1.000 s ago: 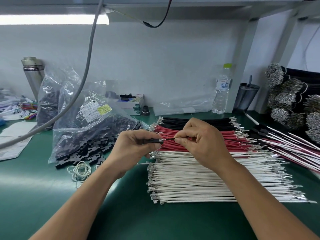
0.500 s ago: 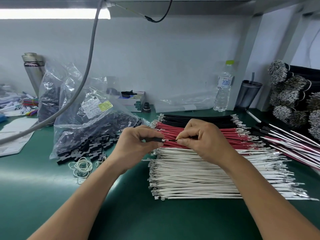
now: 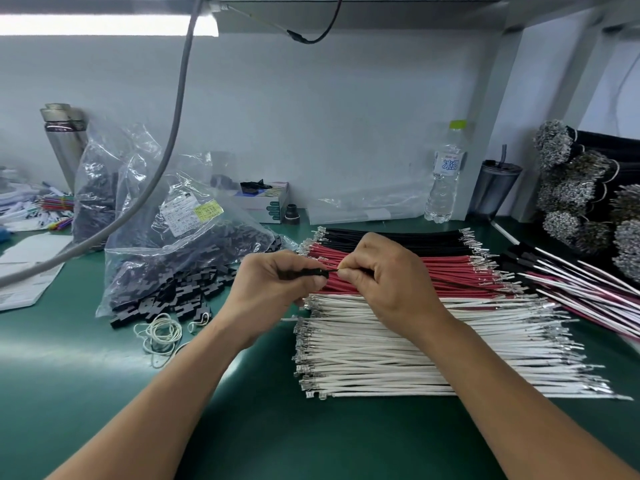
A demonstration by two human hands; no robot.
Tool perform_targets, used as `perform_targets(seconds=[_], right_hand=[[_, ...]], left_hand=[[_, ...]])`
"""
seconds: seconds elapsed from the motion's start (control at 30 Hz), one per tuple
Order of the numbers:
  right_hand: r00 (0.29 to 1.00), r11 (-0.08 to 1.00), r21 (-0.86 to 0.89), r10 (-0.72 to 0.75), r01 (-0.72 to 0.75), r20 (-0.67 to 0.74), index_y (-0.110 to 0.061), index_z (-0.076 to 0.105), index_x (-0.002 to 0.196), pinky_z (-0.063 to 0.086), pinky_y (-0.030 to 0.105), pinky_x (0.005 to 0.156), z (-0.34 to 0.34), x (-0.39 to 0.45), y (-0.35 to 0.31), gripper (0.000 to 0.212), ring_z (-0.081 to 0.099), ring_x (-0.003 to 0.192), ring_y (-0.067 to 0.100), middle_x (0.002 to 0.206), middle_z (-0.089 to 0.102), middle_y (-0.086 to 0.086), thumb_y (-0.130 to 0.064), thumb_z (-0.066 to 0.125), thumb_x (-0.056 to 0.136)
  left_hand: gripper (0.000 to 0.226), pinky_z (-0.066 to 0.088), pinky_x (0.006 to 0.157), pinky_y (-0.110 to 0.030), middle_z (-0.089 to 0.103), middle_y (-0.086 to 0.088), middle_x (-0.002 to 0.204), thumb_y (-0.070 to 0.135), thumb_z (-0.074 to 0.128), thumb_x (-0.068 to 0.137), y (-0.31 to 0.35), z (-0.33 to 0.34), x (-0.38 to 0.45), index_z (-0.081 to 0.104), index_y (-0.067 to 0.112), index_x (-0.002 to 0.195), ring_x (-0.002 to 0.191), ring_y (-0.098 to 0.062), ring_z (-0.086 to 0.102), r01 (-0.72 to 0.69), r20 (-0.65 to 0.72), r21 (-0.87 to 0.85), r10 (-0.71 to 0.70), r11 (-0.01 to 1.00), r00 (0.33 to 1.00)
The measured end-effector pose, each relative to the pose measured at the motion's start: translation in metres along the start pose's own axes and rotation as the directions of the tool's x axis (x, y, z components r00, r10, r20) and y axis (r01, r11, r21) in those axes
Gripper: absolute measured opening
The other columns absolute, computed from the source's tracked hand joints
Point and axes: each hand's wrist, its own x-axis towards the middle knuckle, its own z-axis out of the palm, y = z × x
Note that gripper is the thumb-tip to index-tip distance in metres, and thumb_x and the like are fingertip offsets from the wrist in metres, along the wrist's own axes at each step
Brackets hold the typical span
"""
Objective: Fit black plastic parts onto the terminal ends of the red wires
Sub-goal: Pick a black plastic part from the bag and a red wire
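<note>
My left hand (image 3: 273,289) is shut on a small black plastic part (image 3: 306,273), held level just above the wire piles. My right hand (image 3: 384,282) pinches a thin wire (image 3: 450,280) right at the part's open end, and the fingertips of both hands almost touch. The wire trails right over the pile of red wires (image 3: 440,268) with metal terminals. I cannot tell the held wire's colour. A clear bag of black plastic parts (image 3: 180,251) lies to the left, with loose parts (image 3: 166,299) spilled at its mouth.
Black wires (image 3: 398,237) lie behind the red ones and white wires (image 3: 415,344) in front. Wires with black parts fitted (image 3: 588,289) lie at the right below stacked bundles (image 3: 571,202). Rubber bands (image 3: 161,332), a water bottle (image 3: 445,174), a cup (image 3: 495,188) and a hanging grey hose (image 3: 173,133) surround the green mat.
My hands have drawn closer together. The silver terminal that showed between them earlier is now almost wholly inside the black part.
</note>
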Motion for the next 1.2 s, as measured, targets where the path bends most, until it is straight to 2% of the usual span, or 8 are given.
perform_targets(seconds=[0.13,0.33,0.5,0.6,0.7,0.8,1.0,1.2], right_hand=[[0.998,0.998,-0.030,-0.059,0.059,-0.015,-0.013,0.075,0.086,0.048,0.034,0.066,0.005,-0.002,-0.007,0.008,0.052,0.075,0.010,0.081,0.054,-0.008,-0.020,0.073,0.090],[0.995,0.987,-0.156,-0.044,0.030,-0.088,-0.025,0.078,0.089,0.045,0.028,0.062,-0.001,0.000,0.003,0.013,0.053,0.077,0.005,0.081,0.058,-0.015,-0.035,0.071,0.092],[0.910,0.915,-0.385,-0.258,0.123,-0.324,-0.018,0.074,0.093,0.040,0.025,0.078,-0.010,0.006,0.003,0.016,0.050,0.091,0.015,0.094,0.059,-0.004,-0.033,0.076,0.089],[0.891,0.871,-0.432,-0.371,0.236,-0.261,-0.018,0.073,0.094,0.044,0.027,0.071,-0.003,0.007,0.001,0.006,0.050,0.084,0.015,0.090,0.060,-0.004,-0.023,0.073,0.091],[0.999,0.905,-0.422,-0.044,0.048,0.019,-0.029,0.075,0.109,0.045,0.026,0.067,0.018,0.013,0.006,0.017,0.054,0.092,0.011,0.096,0.064,-0.013,-0.030,0.070,0.092],[0.972,0.924,-0.358,0.192,-0.133,0.133,-0.034,0.072,0.117,0.038,0.027,0.074,0.028,0.026,0.020,0.023,0.054,0.105,0.011,0.101,0.060,-0.015,-0.039,0.065,0.095],[0.952,0.924,-0.333,0.255,-0.189,0.169,-0.035,0.072,0.089,0.037,0.027,0.071,0.030,0.036,0.024,0.004,0.057,0.096,0.007,0.090,0.059,-0.018,-0.033,0.069,0.091],[0.975,0.948,-0.282,0.188,-0.150,0.116,-0.032,0.063,0.102,0.040,0.029,0.071,0.010,0.032,0.024,0.008,0.059,0.092,0.006,0.099,0.063,-0.018,-0.028,0.056,0.100]], left_hand=[[0.019,0.054,0.058,-0.025,0.073,-0.011,0.079,0.001,0.085,0.078,0.000,0.000,-0.001,0.084,0.015,0.090,0.061,-0.013,0.060,-0.040,0.009,0.075,0.039,0.996,0.999],[0.015,0.051,0.051,-0.027,0.074,-0.014,0.073,0.010,0.085,0.080,-0.002,0.007,0.003,0.084,0.022,0.088,0.057,-0.016,0.057,0.040,-0.044,-0.033,-0.041,0.999,0.998],[0.012,0.053,0.049,-0.026,0.073,-0.009,0.072,0.011,0.081,0.084,-0.003,0.012,0.007,0.083,0.020,0.090,0.056,-0.013,0.061,0.084,-0.109,-0.235,-0.112,0.968,0.988],[0.011,0.054,0.052,-0.026,0.076,-0.011,0.082,0.009,0.079,0.086,-0.005,0.005,0.009,0.083,0.019,0.090,0.059,-0.014,0.062,0.103,-0.177,-0.329,-0.169,0.939,0.970],[0.009,0.053,0.050,-0.025,0.077,-0.011,0.083,0.008,0.079,0.086,-0.006,0.002,0.010,0.083,0.016,0.089,0.058,-0.014,0.060,0.117,-0.219,-0.358,-0.205,0.926,0.954],[0.007,0.053,0.049,-0.025,0.076,-0.012,0.084,0.008,0.079,0.086,-0.009,-0.003,0.012,0.083,0.013,0.089,0.058,-0.015,0.060,0.134,-0.232,-0.380,-0.235,0.915,0.944],[0.008,0.053,0.051,-0.027,0.077,-0.014,0.087,0.010,0.081,0.084,-0.014,-0.007,0.013,0.083,0.013,0.090,0.059,-0.017,0.060,0.146,-0.229,-0.397,-0.252,0.906,0.940],[0.038,0.054,0.050,-0.027,0.075,-0.016,0.088,0.022,0.082,0.070,-0.009,-0.010,0.012,0.079,0.006,0.104,0.059,-0.018,0.061,0.112,-0.221,-0.485,-0.246,0.867,0.944]])
